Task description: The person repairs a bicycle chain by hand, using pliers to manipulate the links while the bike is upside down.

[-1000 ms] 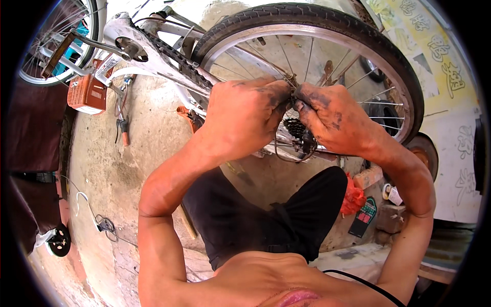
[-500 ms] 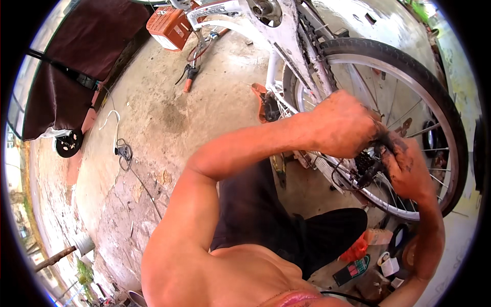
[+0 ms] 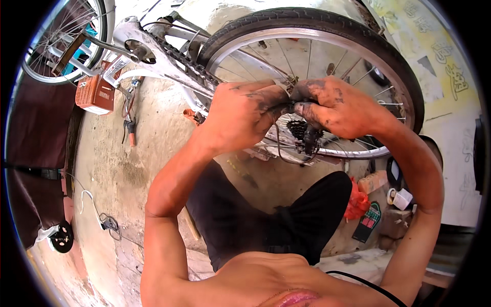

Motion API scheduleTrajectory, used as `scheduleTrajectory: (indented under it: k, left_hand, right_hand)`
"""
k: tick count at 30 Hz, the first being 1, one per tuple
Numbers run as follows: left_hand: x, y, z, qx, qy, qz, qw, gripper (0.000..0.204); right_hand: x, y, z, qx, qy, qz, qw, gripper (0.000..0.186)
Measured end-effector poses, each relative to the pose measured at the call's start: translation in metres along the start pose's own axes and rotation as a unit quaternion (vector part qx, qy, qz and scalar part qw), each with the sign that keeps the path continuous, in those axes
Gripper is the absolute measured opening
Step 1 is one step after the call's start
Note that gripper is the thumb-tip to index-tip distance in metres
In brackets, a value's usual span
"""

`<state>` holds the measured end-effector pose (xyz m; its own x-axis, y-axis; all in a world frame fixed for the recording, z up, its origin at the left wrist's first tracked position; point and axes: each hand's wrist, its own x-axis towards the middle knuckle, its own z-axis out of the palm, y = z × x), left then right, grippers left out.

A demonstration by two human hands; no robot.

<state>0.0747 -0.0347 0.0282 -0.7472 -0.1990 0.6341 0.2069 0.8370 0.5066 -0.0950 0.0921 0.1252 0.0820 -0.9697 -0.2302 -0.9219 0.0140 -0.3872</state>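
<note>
A white bicycle frame (image 3: pixel 166 53) lies upside down before me, its rear wheel's black tyre (image 3: pixel 391 48) on the right. My left hand (image 3: pixel 248 110) and my right hand (image 3: pixel 340 105) meet over the spokes, just above the dark cassette (image 3: pixel 295 128). Both are closed, with black grease on the fingers. Thumbs and fingertips pinch at one spot; whatever is between them is too small and covered to make out. Just below my right hand hangs the rear derailleur (image 3: pixel 311 140), with a thin cable loop (image 3: pixel 280 146) beside it.
An orange basket (image 3: pixel 95 92) and the handlebar with an orange grip (image 3: pixel 132 139) are at the left. Near my right knee lie a red plastic bag (image 3: pixel 357 202), a dark green-edged package (image 3: pixel 367 222) and a white roll-like item (image 3: pixel 401 198). A cable coil (image 3: pixel 109 222) lies on the concrete floor.
The view has swung to the right, so the bicycle sits further left. My hands are now level side by side, fingertips together; earlier the right was lower, beside the cassette.
</note>
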Motion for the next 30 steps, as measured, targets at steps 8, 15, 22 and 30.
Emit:
scheduleTrajectory:
  k: [8,15,22,30]
  left_hand:
    - [-0.001,0.006,-0.004,-0.02,0.007,-0.026,0.999,0.014]
    - [-0.002,-0.001,0.0,-0.036,0.02,-0.022,0.999,0.012]
    - [-0.002,-0.004,-0.003,-0.064,0.008,-0.035,0.997,0.012]
    - [-0.003,-0.004,-0.008,-0.098,-0.006,-0.049,0.994,0.013]
  right_hand:
    - [0.002,0.024,0.018,0.081,0.113,-0.117,0.983,0.026]
    - [-0.013,0.022,0.022,-0.096,0.093,-0.042,0.99,0.018]
    - [-0.015,0.011,0.031,0.116,0.184,-0.074,0.973,0.013]
    - [-0.008,0.011,0.046,0.093,0.301,-0.122,0.941,0.011]
